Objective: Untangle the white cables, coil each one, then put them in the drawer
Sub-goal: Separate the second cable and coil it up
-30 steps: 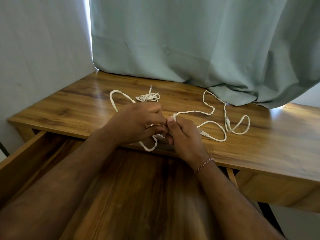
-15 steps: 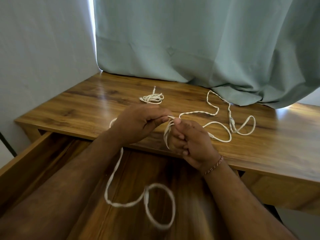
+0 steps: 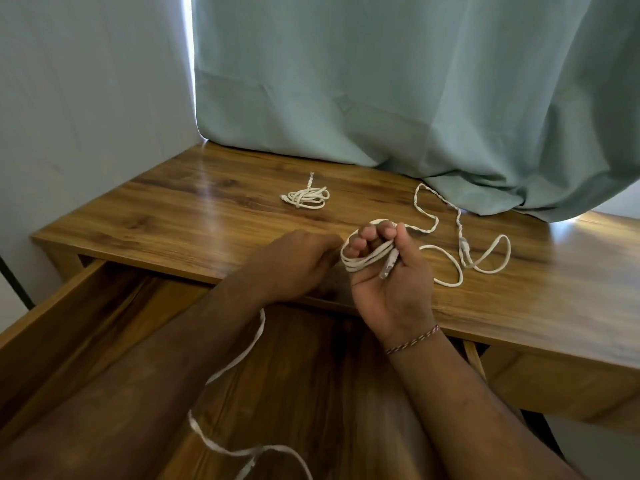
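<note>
So, mid-coil on the second white cable.

Open drawer (image 3: 69, 306) at left has slack trailing down over it; left hand (image 3: 294, 265) is curled around that cable, feeding it to the right hand (image 3: 391, 271), whose fingers hold several loops plus the plug. One finished coil (image 3: 306, 197) sits on the desk (image 3: 173, 216), another twisted cable (image 3: 460, 244) lies at right. Next, I'd guess: keep wrapping the slack up.

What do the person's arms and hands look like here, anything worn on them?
Both forearms are bare, with no sleeves in view. The right hand has a thin braided thread bracelet, reddish and pale strands, around its wrist. The left hand shows no gloves, rings or watch; neither does the right.
</note>
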Tool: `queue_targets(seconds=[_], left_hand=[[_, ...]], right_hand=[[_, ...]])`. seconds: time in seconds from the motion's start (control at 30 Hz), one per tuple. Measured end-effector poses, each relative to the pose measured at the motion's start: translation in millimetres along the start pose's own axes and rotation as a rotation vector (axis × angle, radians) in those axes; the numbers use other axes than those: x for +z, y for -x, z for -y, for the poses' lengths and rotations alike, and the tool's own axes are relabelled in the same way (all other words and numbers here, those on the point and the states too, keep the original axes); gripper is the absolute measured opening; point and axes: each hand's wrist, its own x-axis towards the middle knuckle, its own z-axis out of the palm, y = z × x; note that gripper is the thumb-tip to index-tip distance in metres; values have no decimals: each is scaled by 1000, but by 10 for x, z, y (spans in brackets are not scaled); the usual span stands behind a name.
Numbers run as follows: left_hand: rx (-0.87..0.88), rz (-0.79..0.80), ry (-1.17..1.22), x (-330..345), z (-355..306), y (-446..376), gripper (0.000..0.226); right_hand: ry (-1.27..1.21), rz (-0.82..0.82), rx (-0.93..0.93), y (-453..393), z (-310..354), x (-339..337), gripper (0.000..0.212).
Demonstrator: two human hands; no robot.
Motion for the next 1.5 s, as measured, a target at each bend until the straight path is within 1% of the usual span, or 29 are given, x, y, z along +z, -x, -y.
queue_targets(seconds=[0.07,0.13,0.17,0.2,0.23,0.3,0.37,0.43,0.5,0.53,0.57,0.63,0.67,0.73,0.83,0.9,1.0,1.03,1.1,1.13,1.2,1.27,1.37,1.5], left_hand=[[-9,63,-99,8,-48,0,42],[29,48,-154,10,-86,3,51],[60,24,-163,6,-102,10,52],[89,5,-161,6,-112,19,48],[109,-2,-153,9,-113,24,40],[107,29,-166,8,-104,16,22],[87,91,-208,-4,-123,-5,17],[95,121,-239,-16,-157,-24,21],[99,130,-281,-24,-196,-44,23],[95,135,-307,-27,-211,-52,24],[95,137,-329,-45,-224,-54,29],[120,105,-345,-90,-236,-46,42],[139,81,-342,-114,-235,-47,43],[169,47,-333,-179,-227,-60,37],[190,69,-313,-280,-203,-86,34],[177,89,-302,-354,-151,-86,34],[155,116,-287,-422,-89,-84,22],[159,130,-298,-432,-81,-87,19],[146,142,-319,-473,-59,-89,27],[122,134,-331,-512,-34,-86,32],[64,90,-325,-593,50,-69,33],[46,35,-281,-633,94,-41,32],[73,-30,-248,-609,101,-15,31],[55,-96,-255,-517,165,17,41]], right_hand=[[18,-47,-53,6,30,27,33],[49,-68,-90,9,45,63,35],[57,-69,-100,16,43,78,34],[63,-62,-107,17,39,91,31],[75,-53,-116,19,35,116,28],[168,-72,-149,6,9,150,24],[417,-142,-219,-30,-47,119,23],[814,-178,-337,-55,-107,22,26],[1287,-143,-462,-55,-125,-126,27],[1467,-114,-502,-46,-112,-173,27],[1583,-85,-524,-38,-91,-186,28],[1677,-32,-511,-22,-40,-163,33],[1705,-12,-500,-16,-19,-141,35],[1772,7,-508,-1,8,-99,35],[1876,24,-524,29,42,-59,27],[1985,41,-477,34,61,-25,25],[2127,92,-400,38,45,18,23],[2150,107,-384,47,35,34,23],[2163,112,-342,57,36,47,28],[2161,106,-313,51,47,38,32],[2113,92,-206,24,102,24,37],[1996,109,-82,3,146,11,40],[1811,157,33,14,137,20,45],[1415,98,132,-8,82,-37,44]])
